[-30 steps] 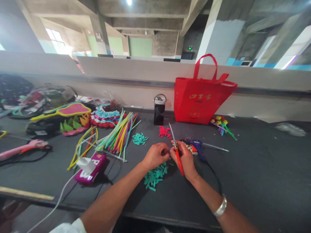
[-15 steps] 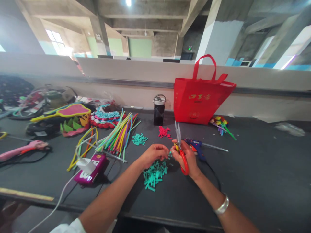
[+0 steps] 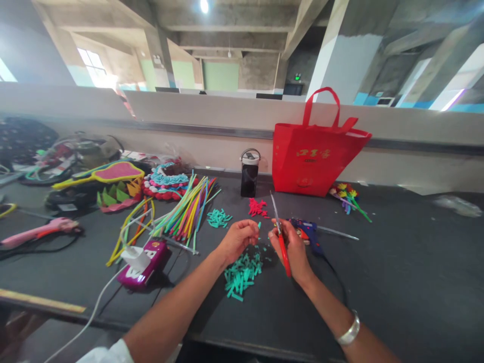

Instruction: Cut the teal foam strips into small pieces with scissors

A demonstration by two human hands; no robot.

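Note:
My left hand (image 3: 241, 239) pinches a small teal strip piece (image 3: 259, 225) between thumb and fingertips. Just below it lies a heap of cut teal pieces (image 3: 242, 278) on the dark table. My right hand (image 3: 294, 248) is wrapped round red-handled scissors (image 3: 284, 252), their blades pointing up and away from me. A small gap separates the two hands. Beyond them are a small pile of red pieces (image 3: 257, 207) and a second, smaller teal pile (image 3: 219, 218). What else the right fingers may hold is hidden.
A blue glue gun (image 3: 309, 233) lies right of my right hand. Further back stand a black bottle (image 3: 249, 180) and a red bag (image 3: 313, 161). Left are a bundle of colourful strips (image 3: 185, 212), a purple power strip (image 3: 145, 267) with a white cable, and a pink glue gun (image 3: 41, 232).
My hands have moved slightly apart, and the teal piece now sticks up from my left fingertips. The scissors have turned, their blades now looking narrower. The view has shifted a little.

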